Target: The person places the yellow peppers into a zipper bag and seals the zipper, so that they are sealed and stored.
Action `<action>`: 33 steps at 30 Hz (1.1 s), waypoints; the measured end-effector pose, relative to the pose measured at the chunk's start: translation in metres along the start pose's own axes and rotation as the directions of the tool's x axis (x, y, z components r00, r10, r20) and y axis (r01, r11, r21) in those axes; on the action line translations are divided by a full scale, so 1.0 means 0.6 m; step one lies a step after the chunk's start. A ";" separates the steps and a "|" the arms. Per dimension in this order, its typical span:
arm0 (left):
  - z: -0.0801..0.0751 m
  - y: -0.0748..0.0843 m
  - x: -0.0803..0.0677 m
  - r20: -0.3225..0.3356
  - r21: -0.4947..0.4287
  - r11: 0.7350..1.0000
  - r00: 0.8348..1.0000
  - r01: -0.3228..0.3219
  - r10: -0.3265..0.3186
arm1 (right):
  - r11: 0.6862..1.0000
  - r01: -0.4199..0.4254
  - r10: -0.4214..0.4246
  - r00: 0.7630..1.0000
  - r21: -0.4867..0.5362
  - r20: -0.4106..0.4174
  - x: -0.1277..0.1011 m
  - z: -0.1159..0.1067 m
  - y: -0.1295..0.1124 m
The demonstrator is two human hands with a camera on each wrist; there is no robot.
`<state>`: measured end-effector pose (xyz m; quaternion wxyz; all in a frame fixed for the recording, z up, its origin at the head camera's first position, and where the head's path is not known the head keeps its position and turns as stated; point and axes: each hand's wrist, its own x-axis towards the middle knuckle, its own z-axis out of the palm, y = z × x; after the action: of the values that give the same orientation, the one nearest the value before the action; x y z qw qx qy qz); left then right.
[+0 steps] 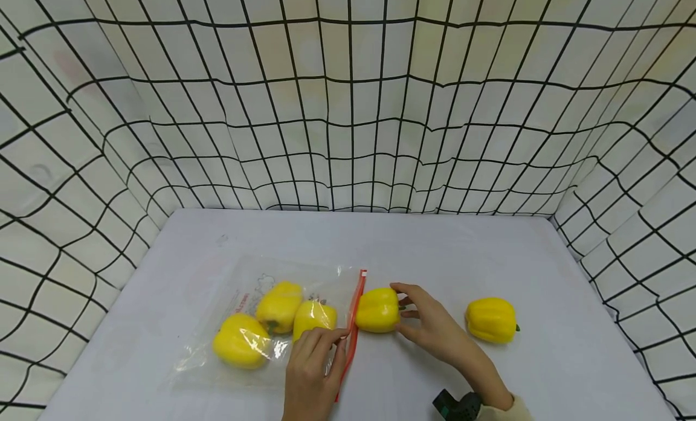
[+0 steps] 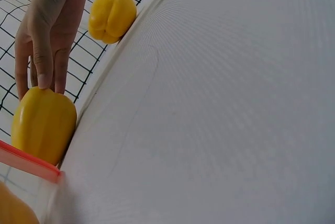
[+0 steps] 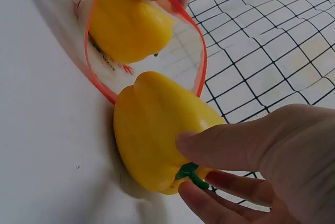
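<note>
A clear zip bag (image 1: 261, 324) with an orange-red seal strip (image 1: 354, 312) lies on the pale table and holds three yellow bell peppers (image 1: 278, 306). My left hand (image 1: 318, 354) pinches the strip's near edge and lifts the mouth open (image 3: 146, 41). My right hand (image 1: 429, 321) grips a fourth yellow pepper (image 1: 377, 310) at its green stem end (image 3: 191, 174), with the pepper's other end at the bag's mouth. In the left wrist view the right hand's fingers (image 2: 44, 51) rest on that pepper (image 2: 44, 124).
Another yellow pepper (image 1: 491, 319) lies alone on the table (image 1: 435, 246) to the right of my right hand. White walls with a black grid (image 1: 348, 107) enclose the table at the back and both sides. A black wrist device (image 1: 457, 406) sits on my right forearm.
</note>
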<state>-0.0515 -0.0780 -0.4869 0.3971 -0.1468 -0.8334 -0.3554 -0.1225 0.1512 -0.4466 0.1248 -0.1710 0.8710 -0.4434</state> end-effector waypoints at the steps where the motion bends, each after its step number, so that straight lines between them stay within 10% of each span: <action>1: 0.000 -0.001 0.000 0.001 0.001 1.000 1.000 -0.001 0.001 | 1.000 0.011 -0.011 1.000 -0.017 -0.005 0.000 0.001 0.001; 33: -0.003 -0.001 0.003 -0.022 -0.012 1.000 1.000 -0.015 0.014 | 0.988 0.129 -0.115 0.981 0.080 -0.158 0.018 0.094 -0.004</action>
<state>-0.0521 -0.0796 -0.4850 0.4076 -0.1516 -0.8257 -0.3592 -0.1114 0.1044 -0.4779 0.0377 -0.1836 0.8451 -0.5007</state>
